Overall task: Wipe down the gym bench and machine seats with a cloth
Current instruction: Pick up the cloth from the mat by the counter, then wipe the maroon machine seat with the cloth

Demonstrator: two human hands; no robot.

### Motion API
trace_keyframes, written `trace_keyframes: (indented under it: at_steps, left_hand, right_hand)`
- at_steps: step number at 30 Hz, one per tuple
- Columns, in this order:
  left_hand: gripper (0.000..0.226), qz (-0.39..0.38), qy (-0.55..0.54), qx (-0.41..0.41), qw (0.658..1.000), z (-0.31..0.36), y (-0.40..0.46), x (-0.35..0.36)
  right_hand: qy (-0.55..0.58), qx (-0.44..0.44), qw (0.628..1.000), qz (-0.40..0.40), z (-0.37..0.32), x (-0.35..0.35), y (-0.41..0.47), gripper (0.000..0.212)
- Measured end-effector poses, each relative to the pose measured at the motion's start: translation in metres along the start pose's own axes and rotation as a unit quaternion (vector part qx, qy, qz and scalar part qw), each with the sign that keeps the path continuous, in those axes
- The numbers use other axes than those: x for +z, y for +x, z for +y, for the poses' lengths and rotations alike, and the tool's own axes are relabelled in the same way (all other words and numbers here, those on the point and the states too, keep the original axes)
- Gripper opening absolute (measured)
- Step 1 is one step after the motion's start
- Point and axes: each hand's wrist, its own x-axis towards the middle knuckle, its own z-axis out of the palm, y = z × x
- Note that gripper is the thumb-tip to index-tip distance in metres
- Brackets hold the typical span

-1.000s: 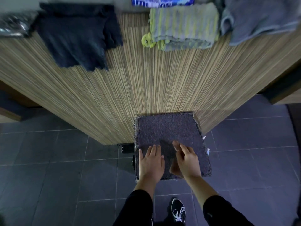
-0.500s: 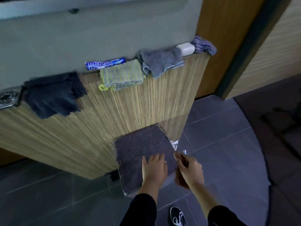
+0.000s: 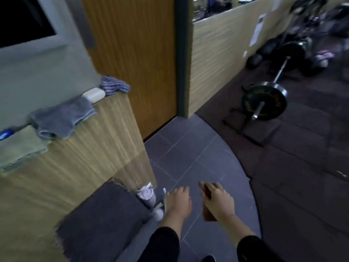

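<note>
Head view, tilted and motion-blurred. Task cloth: not certain which. Dark grey cloth (image 3: 105, 218) lies flat at lower left against the base of the wood-slat partition (image 3: 90, 159); more cloths are draped on the partition's top edge: a grey one (image 3: 62, 120), a yellow-green one (image 3: 20, 148), a striped purple one (image 3: 114, 86), with a white bar (image 3: 93, 95) between the last two.

Left hand (image 3: 178, 202) hangs over the tile floor (image 3: 190, 157), fingers loosely bent, holding nothing. Right hand (image 3: 217, 202) has fingers curled, possibly round something small and dark; cannot tell.

Risks, as judged: person may head for the equipment with no cloth in hand, since both hands are clear of the dark cloth. Small pale objects (image 3: 148, 193) on the floor by the partition corner sit close to the left hand and the feet, a trip or kick hazard.

Surroundings: loaded barbell (image 3: 264, 103) on the dark mat (image 3: 302, 176) lies across the likely route to the machines, blurred at upper right. No bench or seat is identifiable.
</note>
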Motion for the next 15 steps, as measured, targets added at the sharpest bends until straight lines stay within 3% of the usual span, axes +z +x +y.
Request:
trace_keyframes:
  at_steps: [8,15]
  left_hand:
    - [0.047,-0.003,0.053,0.099,0.994,0.132,0.068,-0.013]
    - [0.041,-0.004,0.091,0.234,0.968,0.238,0.099,-0.02]
  right_hand:
    - [-0.003,0.116,0.99,0.082,0.11,-0.051,0.022,0.03]
    - [0.009,0.222,0.963,0.155,0.185,-0.087,0.018,0.027]
